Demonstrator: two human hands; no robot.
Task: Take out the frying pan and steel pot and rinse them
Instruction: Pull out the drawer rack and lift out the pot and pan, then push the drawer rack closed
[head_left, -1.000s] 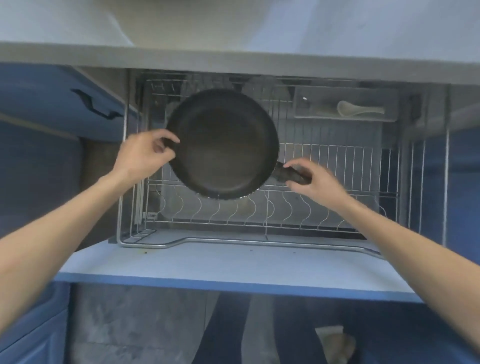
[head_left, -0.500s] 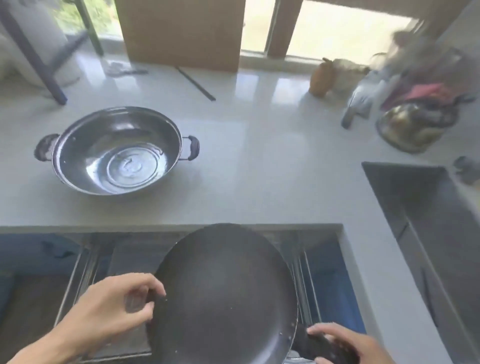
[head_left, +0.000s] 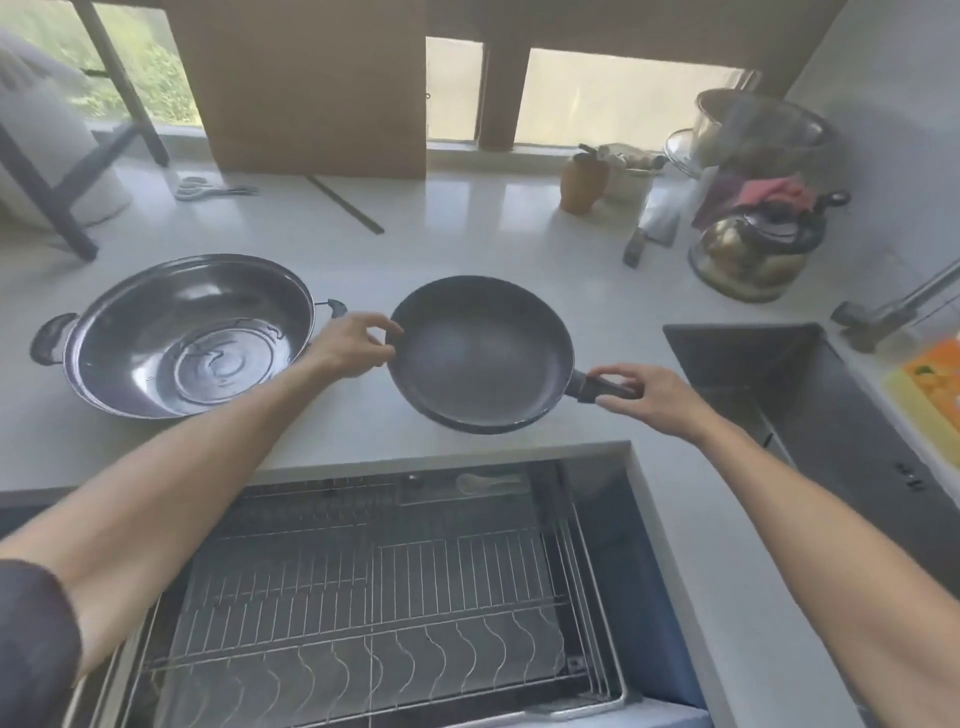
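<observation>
Both out of the drawer: steel pot (head_left: 179, 335) sits far left on counter, frying pan (head_left: 480, 353) held w/ left hand (head_left: 350, 345) pinching rim & right hand (head_left: 647, 397) gripping handle; rinsing in sink (head_left: 810, 395) not done yet.

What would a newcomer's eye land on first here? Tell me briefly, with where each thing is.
First, the dark frying pan at centre, over the pale counter, with the left hand on its far rim and the right hand on its handle. Next, the shiny steel pot sitting on the counter to its left. Below them gapes the pulled-out wire rack drawer, with the dark sink at right.
</observation>
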